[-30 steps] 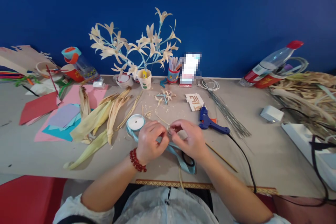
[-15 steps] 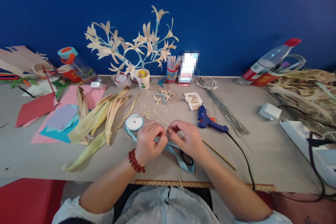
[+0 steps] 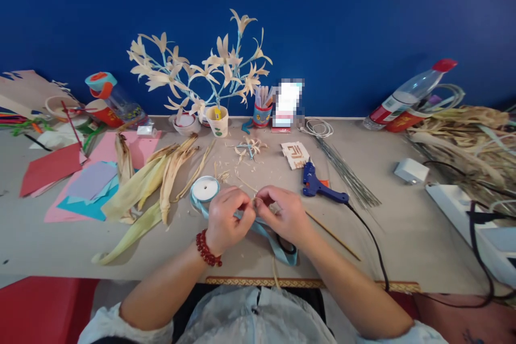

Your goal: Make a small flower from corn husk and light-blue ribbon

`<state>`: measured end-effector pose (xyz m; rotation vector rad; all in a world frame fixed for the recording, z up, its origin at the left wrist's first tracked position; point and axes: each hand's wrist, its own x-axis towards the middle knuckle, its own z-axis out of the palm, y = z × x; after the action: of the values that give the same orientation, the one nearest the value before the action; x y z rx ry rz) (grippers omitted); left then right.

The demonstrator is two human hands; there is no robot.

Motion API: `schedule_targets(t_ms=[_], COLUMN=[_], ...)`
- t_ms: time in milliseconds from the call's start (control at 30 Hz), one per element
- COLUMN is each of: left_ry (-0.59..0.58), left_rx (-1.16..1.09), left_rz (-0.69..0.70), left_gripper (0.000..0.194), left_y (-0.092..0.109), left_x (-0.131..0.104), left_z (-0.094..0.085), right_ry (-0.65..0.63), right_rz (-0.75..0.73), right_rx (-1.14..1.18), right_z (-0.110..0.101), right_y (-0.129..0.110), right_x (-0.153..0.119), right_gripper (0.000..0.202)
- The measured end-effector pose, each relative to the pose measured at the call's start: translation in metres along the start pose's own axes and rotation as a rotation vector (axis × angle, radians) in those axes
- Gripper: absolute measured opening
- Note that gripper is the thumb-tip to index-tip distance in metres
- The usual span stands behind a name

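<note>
My left hand (image 3: 231, 216) and my right hand (image 3: 281, 212) meet fingertip to fingertip above the table, both closed in a pinch. Something small and pale shows between the fingertips, too small to name. Below the hands runs a light blue ribbon (image 3: 281, 253), coming from a ribbon spool (image 3: 204, 189) beside my left hand. A black loop, perhaps a scissors handle (image 3: 287, 248), is partly covered by ribbon and my right hand. Just beyond the fingers lie thin husk strips and scraps (image 3: 246, 183). Further back rests a small husk flower (image 3: 250, 148) with a blue stem.
To the left lie dried corn husks (image 3: 171, 185) and coloured paper (image 3: 89, 180). Husk flowers (image 3: 220, 64) stand in a paper cup (image 3: 216, 124) at the back. Rightward are a blue glue gun (image 3: 322, 189) with a trailing cord, wires (image 3: 349, 172), a stick (image 3: 334, 235) and a power strip (image 3: 455, 209).
The whole view has shifted slightly. Both hands keep their pinch together at nearly the same spot, with only small finger movement.
</note>
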<state>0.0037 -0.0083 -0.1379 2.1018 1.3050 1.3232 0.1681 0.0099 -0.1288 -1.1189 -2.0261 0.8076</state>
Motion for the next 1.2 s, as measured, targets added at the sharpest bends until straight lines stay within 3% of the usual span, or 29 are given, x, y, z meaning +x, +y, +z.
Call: schedule_targets(t_ms=[267, 500, 767, 967, 1200], left_ry=[0.042, 0.01, 0.07, 0.024, 0.059], left_rx=[-0.001, 0.02, -0.005, 0.02, 0.001], left_rz=[-0.008, -0.01, 0.002, -0.005, 0.005], left_gripper=[0.015, 0.017, 0.017, 0.016, 0.015], left_y=[-0.003, 0.0, -0.003, -0.001, -0.003], left_x=[-0.001, 0.0, -0.001, -0.002, -0.002], left_z=[-0.001, 0.0, 0.0, 0.001, 0.0], right_ry=[0.181, -0.004, 0.173, 0.018, 0.155], right_rz=[-0.007, -0.001, 0.004, -0.013, 0.017], right_rx=[-0.127, -0.038, -0.099, -0.034, -0.095], right_z=[-0.012, -0.002, -0.013, -0.002, -0.013], right_y=[0.012, -0.001, 0.011, 0.0, 0.008], right_x=[0.003, 0.0, 0.003, 0.0, 0.002], right_gripper=[0.006, 0.006, 0.007, 0.004, 0.009])
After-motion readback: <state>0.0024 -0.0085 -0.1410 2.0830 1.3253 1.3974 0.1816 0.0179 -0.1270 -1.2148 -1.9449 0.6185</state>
